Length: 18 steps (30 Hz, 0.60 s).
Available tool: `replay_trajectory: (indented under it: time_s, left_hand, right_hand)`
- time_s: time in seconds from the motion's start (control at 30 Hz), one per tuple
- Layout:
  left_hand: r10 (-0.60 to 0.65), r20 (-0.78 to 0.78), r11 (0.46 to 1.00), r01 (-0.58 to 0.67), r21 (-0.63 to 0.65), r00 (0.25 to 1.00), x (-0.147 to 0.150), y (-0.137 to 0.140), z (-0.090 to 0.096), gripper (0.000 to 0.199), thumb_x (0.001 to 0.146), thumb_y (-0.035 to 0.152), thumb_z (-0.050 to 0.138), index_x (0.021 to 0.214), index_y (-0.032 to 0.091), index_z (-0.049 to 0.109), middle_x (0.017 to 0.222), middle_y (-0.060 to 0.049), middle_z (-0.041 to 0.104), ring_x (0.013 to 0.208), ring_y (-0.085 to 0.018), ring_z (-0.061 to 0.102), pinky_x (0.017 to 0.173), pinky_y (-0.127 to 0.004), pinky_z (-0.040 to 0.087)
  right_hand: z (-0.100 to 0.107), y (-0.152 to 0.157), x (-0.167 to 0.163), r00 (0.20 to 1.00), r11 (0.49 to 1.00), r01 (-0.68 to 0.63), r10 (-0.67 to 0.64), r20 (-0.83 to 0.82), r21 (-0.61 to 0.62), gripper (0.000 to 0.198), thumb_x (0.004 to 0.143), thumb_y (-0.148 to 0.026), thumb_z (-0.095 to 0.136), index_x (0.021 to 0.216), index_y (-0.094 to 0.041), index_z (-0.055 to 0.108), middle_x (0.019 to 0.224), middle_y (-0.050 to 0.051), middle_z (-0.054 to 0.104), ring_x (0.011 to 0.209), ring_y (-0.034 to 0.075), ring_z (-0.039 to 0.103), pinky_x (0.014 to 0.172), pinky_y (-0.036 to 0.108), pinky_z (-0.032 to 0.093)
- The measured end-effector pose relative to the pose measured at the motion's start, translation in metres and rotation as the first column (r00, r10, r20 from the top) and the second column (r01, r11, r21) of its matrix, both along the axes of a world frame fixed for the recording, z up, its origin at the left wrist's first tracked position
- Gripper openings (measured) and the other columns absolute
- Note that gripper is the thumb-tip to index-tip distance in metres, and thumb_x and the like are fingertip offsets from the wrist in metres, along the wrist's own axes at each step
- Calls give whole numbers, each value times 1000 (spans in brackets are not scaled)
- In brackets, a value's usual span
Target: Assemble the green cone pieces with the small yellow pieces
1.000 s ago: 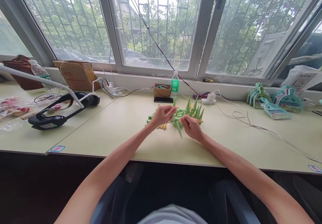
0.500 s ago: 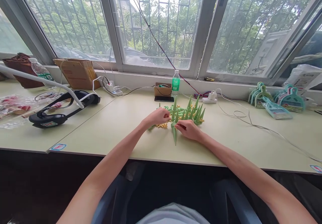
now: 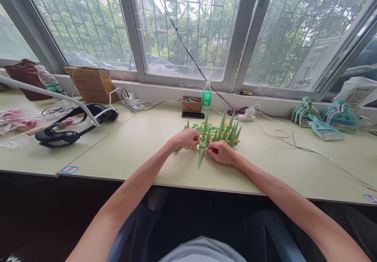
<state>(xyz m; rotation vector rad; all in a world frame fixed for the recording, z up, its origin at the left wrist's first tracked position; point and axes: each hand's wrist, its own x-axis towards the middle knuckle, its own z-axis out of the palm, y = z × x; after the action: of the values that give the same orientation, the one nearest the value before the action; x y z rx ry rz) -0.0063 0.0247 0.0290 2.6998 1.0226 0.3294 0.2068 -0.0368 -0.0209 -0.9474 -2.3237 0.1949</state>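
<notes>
Green spike (image 3: pixel 200 158), with a ringed collar, was between the person's two hands near the middle of the counter (image 3: pixel 141 152), its point angled down toward the near edge. The right hand (image 3: pixel 222 152) had its thumb and fingers pinched at the collar, so that grip was grasping the spike from the right. The left hand (image 3: pixel 186 137) was just beside it on the other side, fingers curled inward; whether its grip was clenched on anything could not be told. Behind the hands stood a group of similar green spikes (image 3: pixel 223 132), points up, with small yellow pieces among them, and more yellow pieces (image 3: pixel 193 147) lay by the left hand. Farther back were a dark phone (image 3: pixel 193 115), lying flat, a small cardboard box (image 3: pixel 191 106) and an upright bottle (image 3: pixel 207 97) with a green label, with a white power strip (image 3: pixel 246 117) to their right. Well off to the left lay a black headset (image 3: pixel 63 138).
</notes>
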Motion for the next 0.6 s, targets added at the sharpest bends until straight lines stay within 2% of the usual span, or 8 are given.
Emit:
replay_trajectory:
  time_s: [0.27,0.47,0.6]
  left_hand:
    - [-7,16,1000,7,-24,1000,1,-4,3,21,72,18,54,52,17,47,52,1,50,51,-11,40,48,-25,27]
    - [-14,-36,997,11,-75,999,-1,-8,9,6,71,23,60,69,18,61,67,0,60,62,-13,51,53,-23,34]
    - [-35,-64,997,30,-77,997,0,-10,11,8,70,24,63,75,18,64,72,-1,62,69,-14,54,55,-23,36]
  right_hand:
    - [3,-1,-1,1000,1000,4,-4,12,4,16,86,-22,57,71,-17,62,56,-2,53,51,9,42,55,22,34]
    - [2,0,-1,1000,1000,4,-4,5,3,14,86,-22,57,76,-18,65,57,-2,54,51,9,43,55,22,34]
    - [1,1,0,1000,1000,-1,1,3,12,13,87,-21,56,78,-17,64,57,-2,54,51,9,43,55,21,33]
